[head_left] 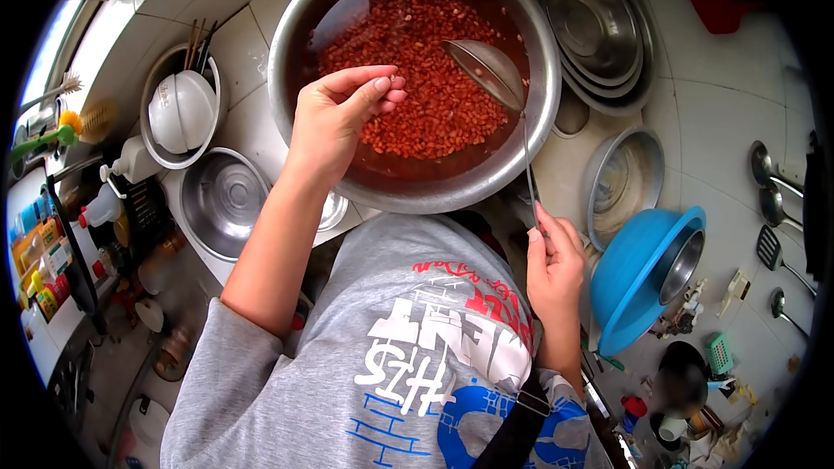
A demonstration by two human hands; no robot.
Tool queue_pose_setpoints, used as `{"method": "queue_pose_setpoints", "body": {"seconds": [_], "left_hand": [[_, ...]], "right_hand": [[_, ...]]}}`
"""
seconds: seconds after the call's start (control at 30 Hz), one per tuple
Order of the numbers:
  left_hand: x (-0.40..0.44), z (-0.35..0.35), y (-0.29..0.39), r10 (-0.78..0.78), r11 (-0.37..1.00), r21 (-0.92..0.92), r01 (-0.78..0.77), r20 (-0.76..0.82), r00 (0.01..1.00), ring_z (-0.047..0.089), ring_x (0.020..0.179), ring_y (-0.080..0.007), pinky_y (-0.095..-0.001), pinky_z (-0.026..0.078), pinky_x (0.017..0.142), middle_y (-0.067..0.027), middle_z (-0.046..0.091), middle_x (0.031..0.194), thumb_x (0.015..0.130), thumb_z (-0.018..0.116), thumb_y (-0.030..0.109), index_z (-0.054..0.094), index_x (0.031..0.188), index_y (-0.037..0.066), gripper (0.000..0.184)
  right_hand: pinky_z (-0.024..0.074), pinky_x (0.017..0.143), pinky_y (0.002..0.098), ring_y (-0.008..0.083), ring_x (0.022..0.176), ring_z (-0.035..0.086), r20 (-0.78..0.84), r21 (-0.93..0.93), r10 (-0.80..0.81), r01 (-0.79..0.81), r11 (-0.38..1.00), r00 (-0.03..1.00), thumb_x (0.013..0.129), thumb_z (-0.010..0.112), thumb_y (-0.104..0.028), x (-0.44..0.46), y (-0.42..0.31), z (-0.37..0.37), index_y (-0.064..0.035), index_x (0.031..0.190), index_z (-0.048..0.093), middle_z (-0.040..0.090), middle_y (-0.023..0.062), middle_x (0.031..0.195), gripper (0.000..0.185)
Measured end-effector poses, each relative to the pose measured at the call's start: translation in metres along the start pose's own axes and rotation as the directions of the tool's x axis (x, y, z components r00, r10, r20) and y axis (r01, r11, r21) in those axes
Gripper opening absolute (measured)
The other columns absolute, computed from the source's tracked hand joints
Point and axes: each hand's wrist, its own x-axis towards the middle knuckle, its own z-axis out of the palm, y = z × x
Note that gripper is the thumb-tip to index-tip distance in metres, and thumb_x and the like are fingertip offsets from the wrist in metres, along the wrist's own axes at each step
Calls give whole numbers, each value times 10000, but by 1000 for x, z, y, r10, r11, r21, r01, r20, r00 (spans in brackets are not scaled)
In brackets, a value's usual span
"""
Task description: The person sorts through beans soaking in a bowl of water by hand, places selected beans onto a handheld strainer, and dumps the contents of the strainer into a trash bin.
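A large metal basin [546, 78] holds red beans [426, 61] in reddish water. Over the basin's near left part is my left hand [347, 108], its thumb and index finger pinched together around something too small to make out. My right hand [554, 265], below the basin's near right edge, is closed on the long handle of a metal strainer [491, 72]. The handle crosses the rim, and the strainer's bowl rests tilted at the right side of the beans.
Stacked metal bowls [599, 30] stand right of the basin, near another metal bowl [624, 187] and a blue basin [630, 287]. On the left are a bowl with white dishes [182, 111] and a metal bowl [224, 200]. Utensils hang at far right.
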Motion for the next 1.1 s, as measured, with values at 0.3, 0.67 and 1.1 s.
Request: {"method": "queue_pose_setpoints", "body": {"seconds": [0.3,0.67,1.1], "left_hand": [[3,-9,3,-27,1000,12,27,-10,1000,704,929,-190,-293,582,844,-165,724,1057,979,655,23,675,1166,-90,219],[8,-15,1,-66,997,29,66,-12,998,702,938,-188,-293,578,852,-161,724,1061,980,653,26,674,1160,-94,217],[14,-26,-15,-101,991,87,102,-17,995,721,896,-157,-267,595,820,-144,747,1028,975,664,26,698,1143,-93,209]], "right_hand": [[475,616,266,145,715,591,-104,-119,-48,36,992,993,929,644,30,4,-10,-4,28,1242,699,633,106,924,318],[467,631,247,105,716,571,-43,37,143,-141,989,989,970,637,-23,3,-2,-9,44,1247,686,640,81,912,289],[579,506,264,151,606,668,292,321,435,-516,794,852,1024,557,-49,-6,4,13,93,1306,597,637,138,967,318]]}}
